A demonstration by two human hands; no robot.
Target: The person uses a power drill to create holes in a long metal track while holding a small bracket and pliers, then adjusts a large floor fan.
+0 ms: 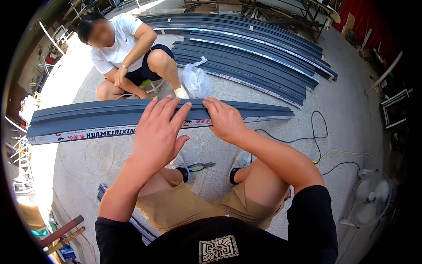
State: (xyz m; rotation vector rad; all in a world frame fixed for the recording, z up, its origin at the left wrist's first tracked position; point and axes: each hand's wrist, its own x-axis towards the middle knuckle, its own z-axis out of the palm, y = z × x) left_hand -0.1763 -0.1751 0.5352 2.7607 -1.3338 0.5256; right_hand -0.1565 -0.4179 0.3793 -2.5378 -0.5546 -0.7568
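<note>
A long dark grey profile bar (pixel 88 115) lies crosswise in front of my knees, with a printed white film strip along its near side. My left hand (pixel 156 130) rests on the bar near its middle, fingers spread and thumb held apart. Just right of it, my right hand (pixel 226 121) has its fingers curled over the bar's top edge, with the thumb on the near side. On the floor between my shoes is a pair of pliers (pixel 200 167) with blue and yellow handles.
Opposite me a person (pixel 118 48) in a white shirt squats beside a white plastic bag (pixel 196 79). Stacked grey profiles (pixel 246 57) cover the floor beyond. A black cable (pixel 318 136) and a fan (pixel 371 196) are at the right. More profiles (pixel 143 229) lie by my left leg.
</note>
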